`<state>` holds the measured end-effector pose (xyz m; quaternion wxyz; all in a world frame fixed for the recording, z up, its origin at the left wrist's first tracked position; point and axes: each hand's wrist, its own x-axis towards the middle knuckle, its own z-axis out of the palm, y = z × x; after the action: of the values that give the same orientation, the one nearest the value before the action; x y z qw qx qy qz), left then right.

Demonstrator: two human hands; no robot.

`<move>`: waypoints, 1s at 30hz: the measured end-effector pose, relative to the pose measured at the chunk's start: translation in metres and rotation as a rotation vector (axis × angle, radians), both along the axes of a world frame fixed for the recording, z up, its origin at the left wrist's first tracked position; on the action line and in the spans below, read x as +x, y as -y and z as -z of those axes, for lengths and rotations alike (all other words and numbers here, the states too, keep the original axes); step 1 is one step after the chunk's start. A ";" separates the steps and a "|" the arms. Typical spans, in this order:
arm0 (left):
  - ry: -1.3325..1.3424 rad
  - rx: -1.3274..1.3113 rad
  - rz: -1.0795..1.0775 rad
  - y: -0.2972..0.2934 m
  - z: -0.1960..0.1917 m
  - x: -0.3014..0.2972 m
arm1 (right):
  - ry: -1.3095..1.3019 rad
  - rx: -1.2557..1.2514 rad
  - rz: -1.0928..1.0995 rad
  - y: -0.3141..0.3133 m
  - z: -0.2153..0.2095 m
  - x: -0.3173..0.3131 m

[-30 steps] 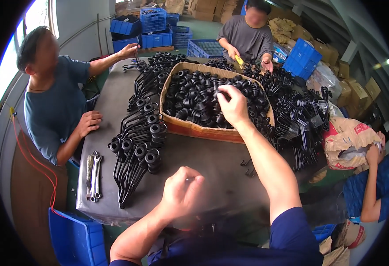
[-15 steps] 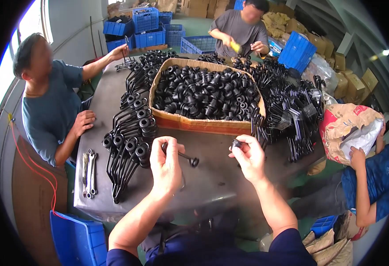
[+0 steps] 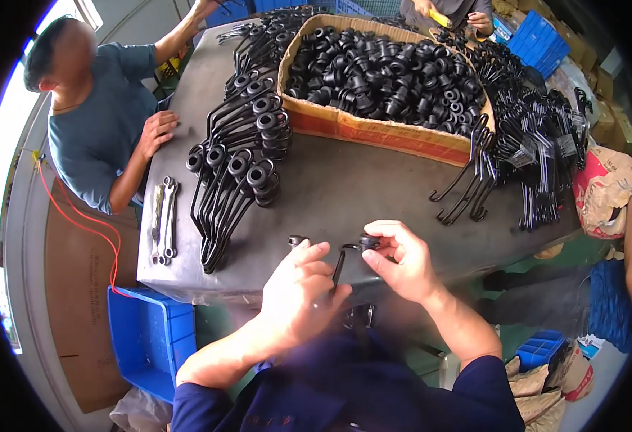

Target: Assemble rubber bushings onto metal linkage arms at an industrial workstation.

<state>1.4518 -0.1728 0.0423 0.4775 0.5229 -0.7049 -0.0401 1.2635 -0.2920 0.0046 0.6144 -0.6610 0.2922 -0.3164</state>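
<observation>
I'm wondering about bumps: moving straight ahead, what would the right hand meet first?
Likely the black rod in the left hand, just past the black piece the right hand holds; depth is unclear.

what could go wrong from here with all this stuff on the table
The black bushing pinched in the right hand could slip free. The hooked rods by the near right corner of the cardboard box jut toward the person and might snag. The wrenches lie near the left edge of the table; a bump might knock them off.
</observation>
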 end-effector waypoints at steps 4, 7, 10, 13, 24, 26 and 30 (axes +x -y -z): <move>0.080 -0.026 -0.039 -0.013 0.005 -0.006 | -0.152 -0.159 -0.038 -0.009 -0.010 0.013; 0.081 -0.070 -0.023 -0.014 0.005 -0.006 | -0.248 -0.270 -0.018 -0.011 -0.012 0.020; 0.073 -0.057 -0.032 -0.015 0.005 -0.007 | -0.344 -0.326 -0.054 -0.007 -0.018 0.021; 0.060 -0.074 -0.046 -0.013 0.003 -0.008 | -0.344 -0.288 -0.136 0.002 -0.017 0.018; 0.033 -0.078 -0.042 -0.005 0.004 -0.003 | 0.472 -0.713 0.013 0.021 -0.097 0.023; 0.042 -0.080 -0.041 -0.001 0.002 -0.005 | 0.267 -0.646 0.332 0.016 -0.041 0.080; 0.063 -0.086 -0.057 -0.001 0.002 0.001 | -0.096 -0.532 0.274 0.031 0.011 0.092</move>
<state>1.4524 -0.1719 0.0400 0.4781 0.5227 -0.7056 0.0200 1.3558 -0.3232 -0.0066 0.3566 -0.7674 0.3145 -0.4302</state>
